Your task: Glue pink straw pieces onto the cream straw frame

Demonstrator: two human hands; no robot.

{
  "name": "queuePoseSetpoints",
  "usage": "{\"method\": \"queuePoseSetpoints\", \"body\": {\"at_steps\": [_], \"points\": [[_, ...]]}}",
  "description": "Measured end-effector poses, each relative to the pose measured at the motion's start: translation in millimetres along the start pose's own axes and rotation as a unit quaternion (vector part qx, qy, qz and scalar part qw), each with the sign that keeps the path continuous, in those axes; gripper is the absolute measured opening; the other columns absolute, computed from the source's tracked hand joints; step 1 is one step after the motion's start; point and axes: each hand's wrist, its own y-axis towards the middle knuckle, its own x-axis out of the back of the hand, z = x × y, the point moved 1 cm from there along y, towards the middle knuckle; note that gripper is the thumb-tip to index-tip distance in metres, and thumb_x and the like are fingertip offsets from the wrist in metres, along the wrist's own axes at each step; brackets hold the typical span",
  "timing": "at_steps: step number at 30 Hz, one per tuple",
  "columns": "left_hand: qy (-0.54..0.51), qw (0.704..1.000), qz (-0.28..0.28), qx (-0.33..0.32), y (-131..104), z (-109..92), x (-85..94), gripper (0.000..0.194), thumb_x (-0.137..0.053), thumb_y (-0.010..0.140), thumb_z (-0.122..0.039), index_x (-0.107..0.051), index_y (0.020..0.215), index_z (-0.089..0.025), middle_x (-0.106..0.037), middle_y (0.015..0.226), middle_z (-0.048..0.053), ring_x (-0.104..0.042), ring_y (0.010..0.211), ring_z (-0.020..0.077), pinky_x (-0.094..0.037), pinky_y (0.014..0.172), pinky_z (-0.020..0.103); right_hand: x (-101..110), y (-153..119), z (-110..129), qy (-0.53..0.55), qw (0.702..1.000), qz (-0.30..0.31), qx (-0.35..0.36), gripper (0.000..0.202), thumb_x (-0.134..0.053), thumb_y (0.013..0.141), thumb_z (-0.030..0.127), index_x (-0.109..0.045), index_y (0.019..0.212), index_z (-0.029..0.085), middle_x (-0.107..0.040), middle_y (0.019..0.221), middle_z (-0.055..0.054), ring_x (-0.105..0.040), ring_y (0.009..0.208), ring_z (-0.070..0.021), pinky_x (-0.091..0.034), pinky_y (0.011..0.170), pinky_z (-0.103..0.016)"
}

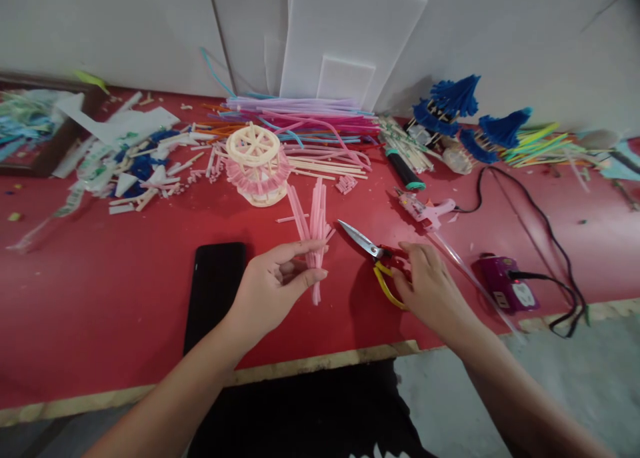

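Note:
My left hand point(280, 281) pinches a bundle of pink pipe cleaners point(317, 218) between thumb and fingers, held upright above the red table point(300, 338). Their upper ends fan apart slightly. My right hand point(433, 288) is closed on the red and yellow handles of a pair of scissors point(367, 241), whose blades point up and left toward the bundle. Part of the handles is hidden under the fingers. Behind the bundle stands a cream and pink round model point(255, 165) with a spoked top. A little pile of short pink pieces point(346, 184) lies near it.
A black phone point(215, 291) lies left of my left hand. To the right are a pink glue gun point(425, 208), a purple power box point(507, 285) with a black cord, and blue-roofed models point(445, 105). Scraps point(145, 165) and long pipe cleaners point(300, 115) line the back.

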Motion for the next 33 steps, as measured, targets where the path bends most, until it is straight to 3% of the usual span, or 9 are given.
{"method": "queuePoseSetpoints", "body": {"at_steps": [4, 8, 12, 15, 18, 20, 25, 29, 33], "points": [[0.021, 1.0, 0.014, 0.014, -0.2, 1.7, 4.2, 0.039, -0.079, 0.076, -0.019, -0.074, 0.114, -0.023, -0.079, 0.083, 0.0, -0.071, 0.069, 0.0093, -0.058, 0.066, 0.014, 4.3, -3.9, -12.0, -0.026, 0.997, 0.063, -0.021, 0.034, -0.046, 0.082, 0.015, -0.055, 0.115, 0.01, -0.064, 0.11, -0.021, -0.064, 0.104, -0.0321, -0.051, 0.091, -0.047], [0.032, 0.999, 0.021, 0.027, 0.7, 0.7, 5.2, 0.041, -0.079, 0.075, -0.02, -0.073, 0.115, -0.022, -0.077, 0.077, -0.001, -0.071, 0.068, 0.0098, -0.058, 0.067, 0.015, 8.6, -1.1, -7.9, -0.054, 0.991, 0.123, -0.021, 0.035, -0.055, 0.075, 0.019, -0.056, 0.109, 0.009, -0.066, 0.108, -0.02, -0.063, 0.105, -0.0331, -0.049, 0.09, -0.043], [0.041, 0.998, 0.026, 0.038, 1.2, 0.1, 4.6, 0.041, -0.08, 0.073, -0.021, -0.073, 0.113, -0.02, -0.077, 0.077, 0.0, -0.07, 0.068, 0.0102, -0.057, 0.067, 0.015, 9.4, 13.7, -8.3, -0.082, 0.983, 0.162, -0.039, 0.024, -0.055, 0.074, 0.021, -0.056, 0.096, 0.013, -0.067, 0.096, -0.019, -0.065, 0.088, -0.0307, -0.045, 0.073, -0.037], [0.052, 0.997, 0.032, 0.05, -0.5, 1.7, 6.5, 0.044, -0.079, 0.073, -0.022, -0.072, 0.116, -0.019, -0.076, 0.072, -0.001, -0.069, 0.065, 0.01, -0.056, 0.064, 0.015, 14.7, 21.7, -11.1, -0.077, 0.98, 0.181, -0.036, 0.017, -0.055, 0.08, 0.033, -0.053, 0.088, 0.018, -0.067, 0.087, -0.013, -0.062, 0.076, -0.0241, -0.039, 0.064, -0.032], [0.061, 0.995, 0.043, 0.064, -2.9, 3.3, 9.9, 0.047, -0.078, 0.074, -0.023, -0.07, 0.12, -0.019, -0.074, 0.068, -0.001, -0.068, 0.062, 0.0101, -0.055, 0.061, 0.016, 27.8, 20.6, -10.5, -0.024, 0.973, 0.227, -0.003, 0.033, -0.054, 0.083, 0.053, -0.048, 0.079, 0.021, -0.061, 0.074, -0.004, -0.054, 0.065, -0.0176, -0.036, 0.059, -0.029], [0.065, 0.994, 0.053, 0.073, -4.1, 3.7, 11.3, 0.049, -0.077, 0.074, -0.024, -0.069, 0.122, -0.019, -0.075, 0.07, -0.001, -0.068, 0.062, 0.0108, -0.055, 0.061, 0.017, 38.2, 16.8, -7.5, 0.056, 0.957, 0.283, 0.03, 0.044, -0.051, 0.083, 0.065, -0.046, 0.081, 0.021, -0.057, 0.074, -0.002, -0.05, 0.064, -0.0156, -0.036, 0.059, -0.028], [0.069, 0.991, 0.077, 0.09, -4.6, 4.2, 10.9, 0.052, -0.077, 0.074, -0.028, -0.068, 0.124, -0.017, -0.076, 0.072, 0.001, -0.07, 0.065, 0.0134, -0.057, 0.064, 0.021, 50.8, 10.3, 1.8, 0.203, 0.883, 0.414, 0.084, 0.067, -0.033, 0.079, 0.087, -0.042, 0.078, 0.021, -0.046, 0.074, 0.001, -0.041, 0.065, -0.013, -0.033, 0.057, -0.027], [0.071, 0.989, 0.085, 0.101, -5.6, 2.9, 13.1, 0.053, -0.076, 0.075, -0.029, -0.066, 0.126, -0.017, -0.076, 0.075, 0.003, -0.07, 0.066, 0.0138, -0.056, 0.065, 0.023, 48.3, 10.6, 5.2, 0.221, 0.862, 0.447, 0.09, 0.069, -0.032, 0.078, 0.089, -0.041, 0.077, 0.021, -0.039, 0.073, 0.003, -0.036, 0.064, -0.0118, -0.029, 0.055, -0.027], [0.068, 0.987, 0.098, 0.111, -7.4, 0.7, 16.0, 0.055, -0.074, 0.078, -0.029, -0.062, 0.13, -0.016, -0.075, 0.072, 0.002, -0.067, 0.059, 0.0123, -0.056, 0.064, 0.024, 49.0, 10.9, 8.4, 0.217, 0.855, 0.462, 0.093, 0.066, -0.038, 0.08, 0.086, -0.043, 0.078, 0.02, -0.043, 0.074, 0.002, -0.038, 0.065, -0.0118, -0.029, 0.056, -0.027]]}}
